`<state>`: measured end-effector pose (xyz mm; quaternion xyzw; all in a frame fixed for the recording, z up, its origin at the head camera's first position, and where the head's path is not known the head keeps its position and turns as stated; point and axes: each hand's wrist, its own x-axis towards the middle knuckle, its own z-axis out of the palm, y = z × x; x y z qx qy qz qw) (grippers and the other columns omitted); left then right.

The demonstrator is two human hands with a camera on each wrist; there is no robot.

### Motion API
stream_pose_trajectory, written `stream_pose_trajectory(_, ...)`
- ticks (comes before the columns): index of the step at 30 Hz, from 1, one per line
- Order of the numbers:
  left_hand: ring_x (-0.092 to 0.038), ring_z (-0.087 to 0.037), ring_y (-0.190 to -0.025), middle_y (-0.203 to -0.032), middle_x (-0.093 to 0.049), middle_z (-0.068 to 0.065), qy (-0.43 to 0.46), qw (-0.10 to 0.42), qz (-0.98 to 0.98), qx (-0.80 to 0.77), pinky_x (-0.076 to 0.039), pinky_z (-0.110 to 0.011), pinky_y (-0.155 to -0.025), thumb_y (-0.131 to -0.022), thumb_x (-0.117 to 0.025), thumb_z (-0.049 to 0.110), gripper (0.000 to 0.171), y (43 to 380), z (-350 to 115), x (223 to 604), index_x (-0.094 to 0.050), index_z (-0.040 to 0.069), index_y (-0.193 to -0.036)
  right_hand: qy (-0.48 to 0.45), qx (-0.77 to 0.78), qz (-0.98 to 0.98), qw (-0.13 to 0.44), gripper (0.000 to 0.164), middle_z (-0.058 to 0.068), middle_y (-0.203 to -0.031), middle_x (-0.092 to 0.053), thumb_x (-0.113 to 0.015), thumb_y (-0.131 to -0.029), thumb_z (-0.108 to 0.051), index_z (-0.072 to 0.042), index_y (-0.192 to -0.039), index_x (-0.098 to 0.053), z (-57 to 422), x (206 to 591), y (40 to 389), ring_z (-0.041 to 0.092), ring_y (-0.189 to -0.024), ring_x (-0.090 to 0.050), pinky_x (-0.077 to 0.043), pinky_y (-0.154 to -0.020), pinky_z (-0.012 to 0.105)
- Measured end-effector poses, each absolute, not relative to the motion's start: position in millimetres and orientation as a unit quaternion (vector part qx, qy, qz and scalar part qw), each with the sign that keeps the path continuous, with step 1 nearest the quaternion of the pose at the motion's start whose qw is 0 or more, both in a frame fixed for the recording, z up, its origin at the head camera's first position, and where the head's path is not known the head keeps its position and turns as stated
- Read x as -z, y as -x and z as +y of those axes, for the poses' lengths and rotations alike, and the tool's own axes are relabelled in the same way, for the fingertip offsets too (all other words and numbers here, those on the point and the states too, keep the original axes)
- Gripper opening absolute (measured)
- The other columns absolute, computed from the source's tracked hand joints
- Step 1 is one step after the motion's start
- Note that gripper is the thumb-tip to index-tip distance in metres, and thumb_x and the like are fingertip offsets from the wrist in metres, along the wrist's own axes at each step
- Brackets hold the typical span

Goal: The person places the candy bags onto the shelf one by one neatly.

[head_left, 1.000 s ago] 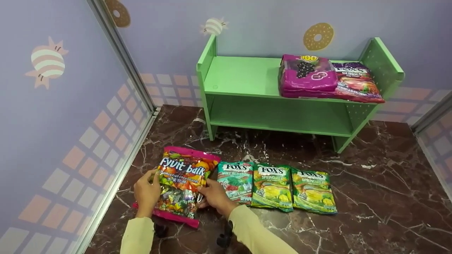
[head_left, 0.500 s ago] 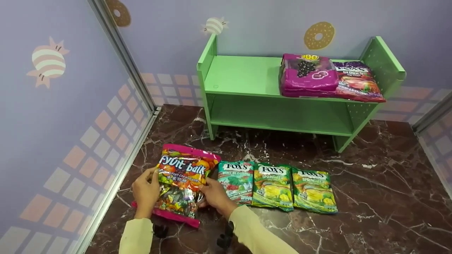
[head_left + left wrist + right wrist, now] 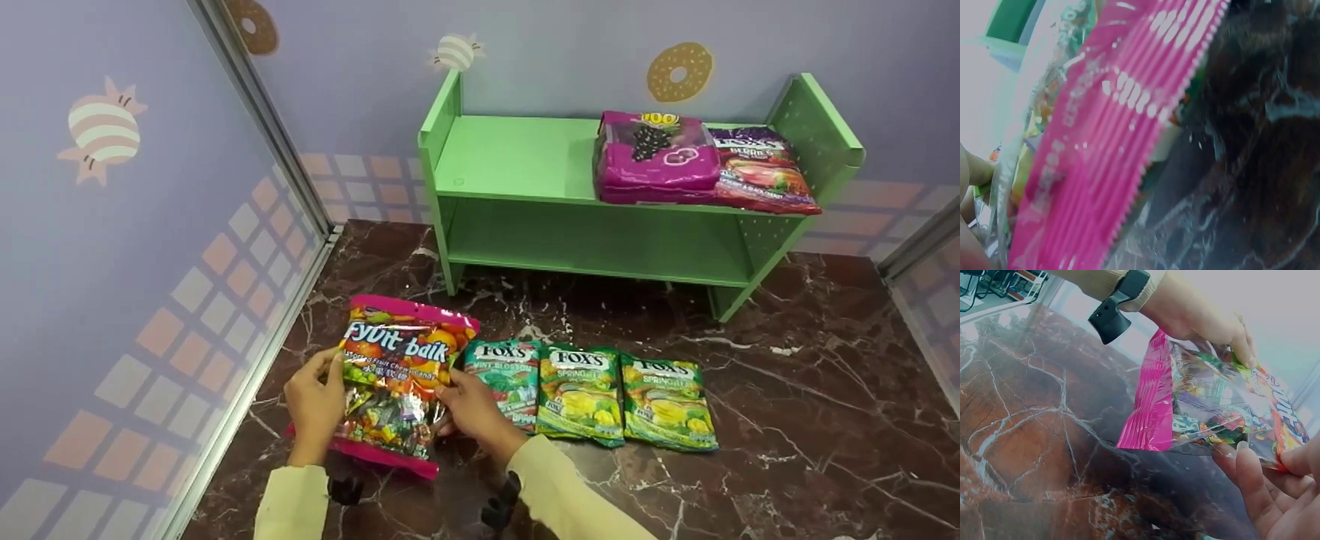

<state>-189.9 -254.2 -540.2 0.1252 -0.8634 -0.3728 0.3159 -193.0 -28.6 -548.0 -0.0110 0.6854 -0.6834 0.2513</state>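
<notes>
Between my two hands is a fruit candy bag (image 3: 397, 375) with pink ends, a printed upper half and a see-through lower half full of wrapped candies. My left hand (image 3: 315, 405) grips its left edge, and my right hand (image 3: 478, 409) pinches the right edge with the thumb on the front. In the right wrist view the bag's pink end (image 3: 1151, 399) hangs over the dark floor, tilted. The crimped pink seal (image 3: 1112, 135) fills much of the left wrist view. Right of the bag lies a teal Fox's candy bag (image 3: 504, 375), partly behind my right hand.
Two green-yellow Fox's bags (image 3: 580, 394) (image 3: 667, 401) continue the row on the marble floor (image 3: 787, 420). Behind stands a green two-tier shelf (image 3: 517, 157); its top bears a purple pack (image 3: 660, 169) and a red Fox's Berries bag (image 3: 761, 172). A patterned wall (image 3: 172, 247) rises at left.
Both hands have raised the fruit candy bag slightly and shifted it a little to the right, so it comes nearer the teal bag. The bags in the row stay put.
</notes>
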Motion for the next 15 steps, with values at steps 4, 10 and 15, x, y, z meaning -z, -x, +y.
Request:
stream_pose_trajectory(4, -0.055, -0.006, -0.061, -0.076, -0.074, -0.010, -0.113, 0.323, -0.859, 0.382, -0.038, -0.014, -0.058, -0.090, -0.068, 0.011, 0.011, 189.6, -248.0, 532.3, -0.076, 0.006, -0.096, 0.027, 0.687, 0.683, 0.244, 0.053, 0.030, -0.143, -0.041, -0.046, -0.103, -0.018, -0.006, -0.152, -0.028, -19.5, 540.4, 191.2, 0.010, -0.054, -0.063, -0.058, -0.060, 0.041)
stream_pose_trajectory(10, -0.050, 0.000, -0.057, -0.075, -0.073, -0.011, -0.102, 0.329, -0.848, 0.402, -0.037, -0.011, -0.055, -0.089, -0.069, 0.009, 0.011, 188.5, -240.8, 524.9, -0.076, 0.005, -0.096, 0.024, 0.680, 0.694, 0.236, 0.058, 0.015, -0.090, -0.060, -0.047, -0.103, -0.019, -0.006, -0.154, -0.023, -11.9, 532.8, 190.1, 0.010, -0.051, -0.063, -0.058, -0.057, 0.040)
stream_pose_trajectory(15, -0.053, 0.004, -0.061, -0.082, -0.075, -0.012, -0.092, 0.337, -0.840, 0.415, -0.039, -0.009, -0.057, -0.089, -0.068, 0.007, 0.012, 187.0, -235.1, 521.8, -0.076, 0.005, -0.098, 0.039, 0.670, 0.707, 0.224, 0.053, 0.002, -0.065, -0.053, -0.048, -0.103, -0.018, -0.006, -0.151, -0.031, -5.3, 526.2, 189.2, 0.010, -0.048, -0.061, -0.053, -0.046, 0.030)
